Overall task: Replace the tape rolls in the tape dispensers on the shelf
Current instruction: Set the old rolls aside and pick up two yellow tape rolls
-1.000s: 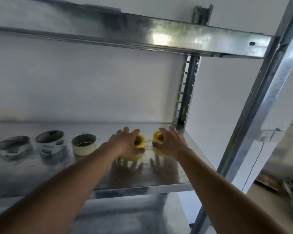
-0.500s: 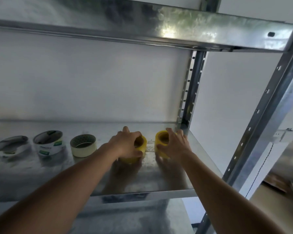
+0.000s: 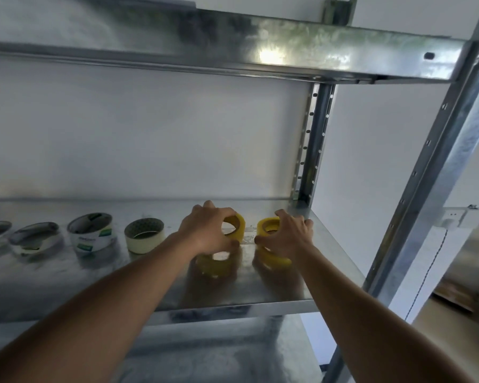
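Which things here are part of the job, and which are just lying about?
In the job: left hand on left yellow roll; right hand on right yellow roll; shelf.
Lying about: cream roll, green-labelled roll, two grey rolls further left.

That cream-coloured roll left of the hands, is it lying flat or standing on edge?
Lying flat. The cream tape roll rests on the metal shelf with its open core facing up.

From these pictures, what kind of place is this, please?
Probably a storeroom or workshop, though I cannot be sure. A bare metal shelf on slotted steel posts stands against a plain white wall, and it holds a row of tape rolls, two of them yellow under the hands.
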